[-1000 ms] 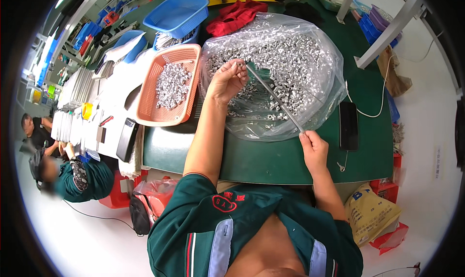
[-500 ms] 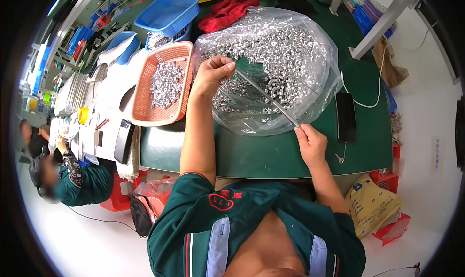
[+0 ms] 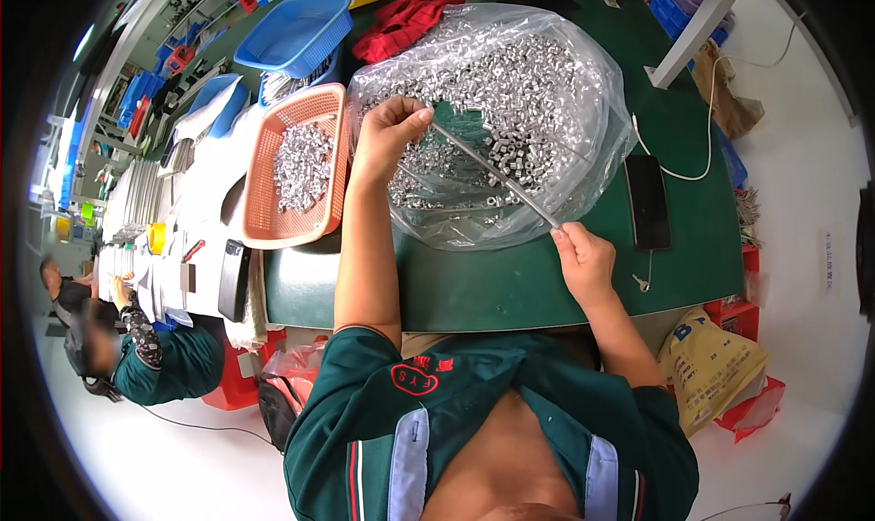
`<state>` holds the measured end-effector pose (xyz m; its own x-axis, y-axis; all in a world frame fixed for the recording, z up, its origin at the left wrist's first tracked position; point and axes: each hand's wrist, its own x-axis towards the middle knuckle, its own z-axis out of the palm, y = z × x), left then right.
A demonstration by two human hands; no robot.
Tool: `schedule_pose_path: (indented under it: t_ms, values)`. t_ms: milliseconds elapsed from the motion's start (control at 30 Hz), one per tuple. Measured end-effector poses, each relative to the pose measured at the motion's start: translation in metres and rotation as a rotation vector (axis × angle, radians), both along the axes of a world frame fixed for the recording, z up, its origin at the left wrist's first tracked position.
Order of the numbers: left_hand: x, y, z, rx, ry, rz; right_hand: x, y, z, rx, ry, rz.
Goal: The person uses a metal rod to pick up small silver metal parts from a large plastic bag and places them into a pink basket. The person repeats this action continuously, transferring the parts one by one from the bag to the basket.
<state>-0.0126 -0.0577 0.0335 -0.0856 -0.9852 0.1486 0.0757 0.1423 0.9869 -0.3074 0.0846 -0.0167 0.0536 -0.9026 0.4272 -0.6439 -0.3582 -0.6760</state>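
A thin silvery metal rod [image 3: 497,174] slants across the front of a clear plastic bag [image 3: 456,236] spread on the green table. My left hand [image 3: 390,136] is closed, pinching the rod's upper left end between thumb and fingers. At its lower right end, my right hand [image 3: 583,255] grips the rod with thumb and fingertips. Many small silvery metal pieces [image 3: 538,83] lie in the bag beneath and beyond the rod. Beside my left forearm, an orange plastic basket [image 3: 252,185] holds a heap of similar small pieces [image 3: 303,165].
Blue baskets [image 3: 296,33] stand behind the orange one, near a red cloth [image 3: 410,20]. A black phone [image 3: 648,202] with a white cable [image 3: 684,175] lies on the right of the green table [image 3: 492,293]. Another person [image 3: 173,361] works at far left.
The whole view has shifted slightly. Both hands keep hold of the rod, at nearly the same slant over the bag.
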Motion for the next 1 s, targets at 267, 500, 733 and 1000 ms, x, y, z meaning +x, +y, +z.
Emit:
schedule_pose_path:
  t_ms: [267,500,733,1000]
  values:
    - [0.001,0.004,0.015,-0.021,0.006,-0.136,-0.009,-0.002,-0.005,0.317,-0.333,0.124]
    - [-0.044,0.014,-0.009,0.093,0.071,-0.469,-0.008,-0.006,0.002,0.522,-0.509,0.166]
    - [-0.05,-0.006,-0.023,-0.08,-0.567,-0.037,-0.01,-0.007,-0.002,0.546,-0.645,0.075]
    - [-0.059,-0.035,-0.046,-0.53,-0.91,-0.068,-0.009,-0.007,-0.002,0.537,-0.685,0.041]
